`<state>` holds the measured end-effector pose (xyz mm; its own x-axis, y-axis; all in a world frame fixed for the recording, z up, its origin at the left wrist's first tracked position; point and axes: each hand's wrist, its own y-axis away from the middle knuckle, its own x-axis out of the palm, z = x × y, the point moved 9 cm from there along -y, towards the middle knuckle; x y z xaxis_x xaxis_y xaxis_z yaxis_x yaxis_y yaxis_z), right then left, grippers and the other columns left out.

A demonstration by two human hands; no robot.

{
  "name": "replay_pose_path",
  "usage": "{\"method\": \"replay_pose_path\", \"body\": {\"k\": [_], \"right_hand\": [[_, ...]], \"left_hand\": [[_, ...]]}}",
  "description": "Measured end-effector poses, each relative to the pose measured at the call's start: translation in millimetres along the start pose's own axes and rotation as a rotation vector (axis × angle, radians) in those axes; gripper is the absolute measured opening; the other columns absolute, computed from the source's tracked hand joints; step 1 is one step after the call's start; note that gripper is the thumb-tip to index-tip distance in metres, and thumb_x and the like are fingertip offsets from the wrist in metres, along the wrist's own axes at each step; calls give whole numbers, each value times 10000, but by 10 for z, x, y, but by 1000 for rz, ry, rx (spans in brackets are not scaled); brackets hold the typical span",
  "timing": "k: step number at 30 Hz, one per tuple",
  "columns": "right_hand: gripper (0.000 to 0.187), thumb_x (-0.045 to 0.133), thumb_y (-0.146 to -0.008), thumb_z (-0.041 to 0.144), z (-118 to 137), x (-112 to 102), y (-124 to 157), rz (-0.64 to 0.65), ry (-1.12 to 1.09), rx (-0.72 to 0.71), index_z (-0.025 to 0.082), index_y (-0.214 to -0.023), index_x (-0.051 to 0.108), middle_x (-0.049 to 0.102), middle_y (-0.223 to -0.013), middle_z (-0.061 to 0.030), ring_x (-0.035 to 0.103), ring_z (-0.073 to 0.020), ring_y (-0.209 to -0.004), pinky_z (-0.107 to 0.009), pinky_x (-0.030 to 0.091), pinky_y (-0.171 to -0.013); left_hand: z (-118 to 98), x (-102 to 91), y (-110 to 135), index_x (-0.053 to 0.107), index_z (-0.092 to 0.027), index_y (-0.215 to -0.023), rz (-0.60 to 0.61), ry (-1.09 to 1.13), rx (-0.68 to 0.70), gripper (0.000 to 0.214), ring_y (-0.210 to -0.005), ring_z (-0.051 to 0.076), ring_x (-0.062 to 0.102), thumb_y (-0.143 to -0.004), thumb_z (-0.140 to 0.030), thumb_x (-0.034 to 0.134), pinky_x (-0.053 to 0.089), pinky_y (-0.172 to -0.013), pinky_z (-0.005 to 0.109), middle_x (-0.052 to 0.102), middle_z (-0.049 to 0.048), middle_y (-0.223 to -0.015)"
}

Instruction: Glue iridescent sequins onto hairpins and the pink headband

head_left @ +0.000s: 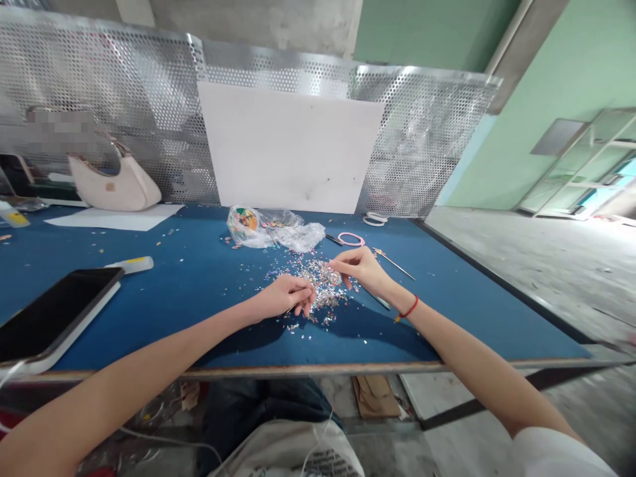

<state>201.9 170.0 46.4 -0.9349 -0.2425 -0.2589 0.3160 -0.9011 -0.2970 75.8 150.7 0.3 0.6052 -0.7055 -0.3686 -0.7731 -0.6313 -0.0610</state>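
Reaching over a blue worktop (477, 311), two bare hands are working at a scattered heap of shiny flakes (325, 295). The left hand (295, 295) is keeping a narrow, curled grip at the heap's left edge; a thin piece (291, 309) is showing beneath it, whether held cannot be told. The right hand (356, 266) is forming a narrow pinch above the heap's right side, its contents indistinct. Beyond, a clear plastic bag (308, 236) is lying near a pink ring (350, 233); rightward, a slender rod (399, 267) is lying. Far left, a phone (62, 308) is resting.
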Motion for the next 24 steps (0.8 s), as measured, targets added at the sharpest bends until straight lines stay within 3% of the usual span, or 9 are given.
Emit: {"method": "replay_pose_path", "body": {"k": [5,14,19,24], "right_hand": [[386,687,-765,494,-37,-5,-4,-10,-105,31,140,-611,670,587,-528,2,481,-72,-361,-218,368,-341],[313,700,-774,437,46,-12,10,-5,92,-29,149,-654,669,584,-516,16,472,-66,-349,-215,329,-354],[516,560,-829,606,-51,62,-4,25,-61,45,141,-631,663,645,-567,-42,537,-103,-413,-221,389,-357],[421,672,-783,523,-106,65,-1,-25,-127,78,163,-569,629,512,-502,28,436,-69,-421,-200,395,-379]], "left_hand": [[-42,8,7,566,-144,-722,8,-10,22,257,-456,62,495,-912,-298,487,390,-519,189,636,1,-597],[-14,8,7,566,-142,-728,-2,-12,-2,237,-451,64,488,-913,-260,475,386,-516,188,636,7,-593],[-46,0,17,567,-138,-752,-11,-46,5,230,-452,68,495,-920,-218,433,389,-515,186,642,13,-604],[-68,-4,27,600,-136,-798,-20,-96,-4,235,-439,69,458,-919,-215,415,367,-500,183,612,-6,-572]]}}
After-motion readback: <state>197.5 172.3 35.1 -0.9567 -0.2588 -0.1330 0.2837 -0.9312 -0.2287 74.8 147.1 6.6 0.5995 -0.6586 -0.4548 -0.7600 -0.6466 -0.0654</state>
